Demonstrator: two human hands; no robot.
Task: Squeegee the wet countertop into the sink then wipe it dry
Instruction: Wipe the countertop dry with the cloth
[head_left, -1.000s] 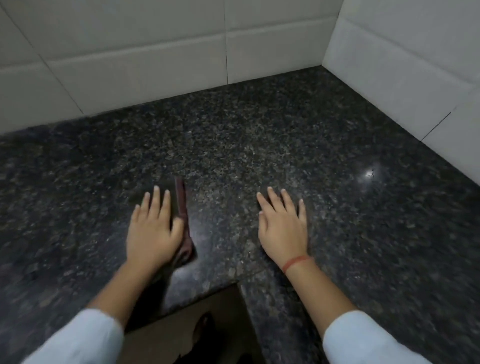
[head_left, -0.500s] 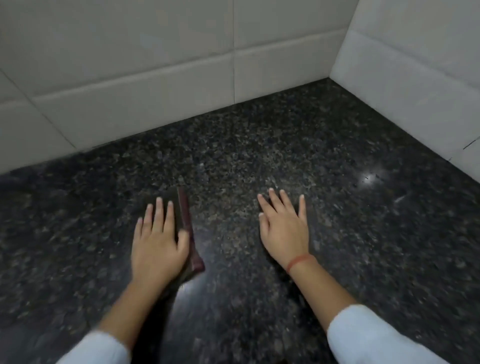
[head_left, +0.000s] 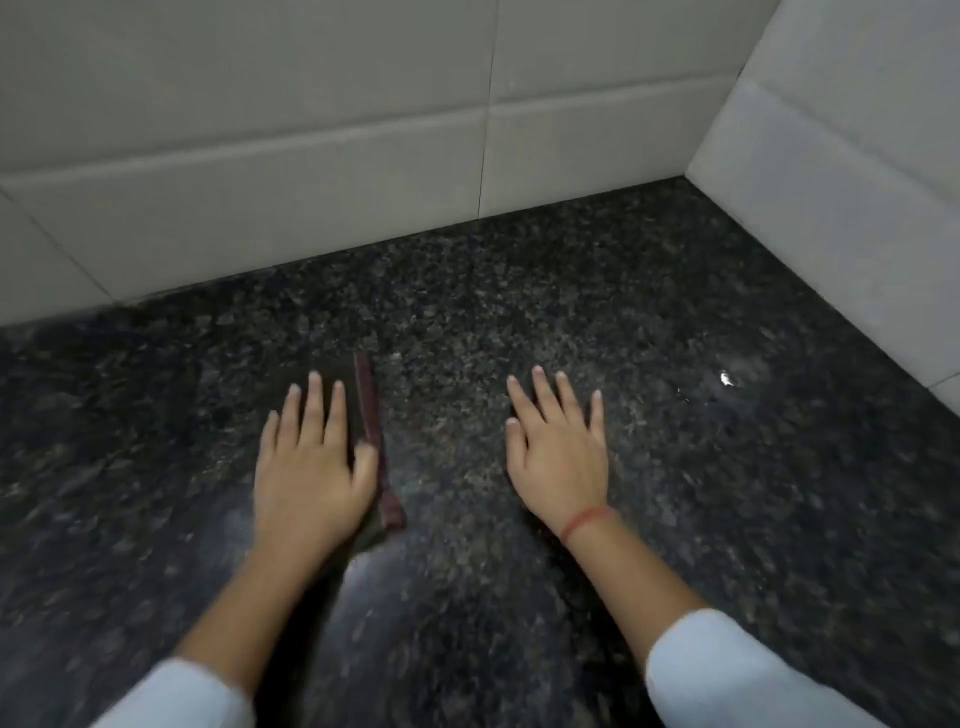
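Observation:
My left hand (head_left: 311, 467) lies flat, palm down, on a dark flat wiper (head_left: 375, 447) with a maroon strip along its right edge; most of the wiper is hidden under the hand. It rests on the black speckled granite countertop (head_left: 519, 291). My right hand (head_left: 558, 452) presses flat on the bare counter a hand's width to the right, fingers spread and holding nothing. A red thread circles its wrist. No sink is in view.
White tiled walls stand behind the counter (head_left: 311, 171) and on the right (head_left: 841, 171), meeting in a corner at the back right. A small wet glint (head_left: 726, 379) shines on the granite right of my right hand.
Both hands and the wiper have slid forward over the counter toward the back wall. The counter's front edge and the floor below have dropped out of view.

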